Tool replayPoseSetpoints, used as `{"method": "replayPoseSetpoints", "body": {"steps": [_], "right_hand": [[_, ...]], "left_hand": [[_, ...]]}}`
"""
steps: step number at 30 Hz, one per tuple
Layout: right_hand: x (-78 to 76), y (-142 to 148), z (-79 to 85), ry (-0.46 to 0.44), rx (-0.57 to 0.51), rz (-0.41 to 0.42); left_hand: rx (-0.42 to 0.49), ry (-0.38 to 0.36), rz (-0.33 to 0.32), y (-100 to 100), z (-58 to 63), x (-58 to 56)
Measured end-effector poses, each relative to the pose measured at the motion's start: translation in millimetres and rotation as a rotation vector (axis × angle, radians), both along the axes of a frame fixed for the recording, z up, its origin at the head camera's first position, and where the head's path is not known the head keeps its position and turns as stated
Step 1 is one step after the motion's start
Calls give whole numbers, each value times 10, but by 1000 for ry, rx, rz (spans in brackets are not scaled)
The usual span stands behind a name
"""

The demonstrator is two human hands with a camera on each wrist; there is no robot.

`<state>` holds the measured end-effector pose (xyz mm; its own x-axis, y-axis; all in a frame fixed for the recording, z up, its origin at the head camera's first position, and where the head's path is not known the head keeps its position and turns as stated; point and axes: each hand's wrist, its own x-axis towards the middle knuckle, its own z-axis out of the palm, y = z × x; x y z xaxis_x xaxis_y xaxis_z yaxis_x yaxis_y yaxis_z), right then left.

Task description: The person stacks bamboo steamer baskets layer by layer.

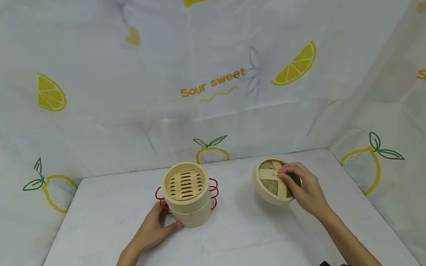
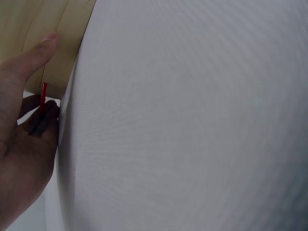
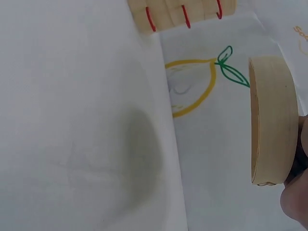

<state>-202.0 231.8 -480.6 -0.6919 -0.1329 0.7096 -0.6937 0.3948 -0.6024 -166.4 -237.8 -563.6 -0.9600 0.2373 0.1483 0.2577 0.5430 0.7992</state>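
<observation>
A stack of small bamboo steamer baskets (image 1: 193,218) stands on the table, with a slatted floor showing in its uncovered top tier. Red loop handles (image 1: 213,185) stick out from both of its sides. My left hand (image 1: 151,233) holds the bottom of the stack from the left, thumb along the front wall and fingers round by a red handle (image 2: 43,96). To the right, my right hand (image 1: 307,190) pinches the small loop on top of the round bamboo lid (image 1: 268,175). The lid hangs above the table, tilted, its rim (image 3: 276,120) seen side-on in the right wrist view.
A white cloth covers the table (image 1: 227,258). Behind it rises a white backdrop (image 1: 106,97) with lemon prints and lettering, which continues along both sides. The lid's shadow (image 3: 139,149) falls on the tabletop.
</observation>
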Motion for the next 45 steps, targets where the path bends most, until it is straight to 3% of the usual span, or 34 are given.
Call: {"method": "replayPoseSetpoints", "body": {"steps": [9,45], "right_hand": [[-65,-227,144,-48,-79,24],[-86,-599,382,-9,-138,73]], "left_hand": [[-4,16,3,-32,-34,-23],[-37,32,4,-3,-8,4]]}}
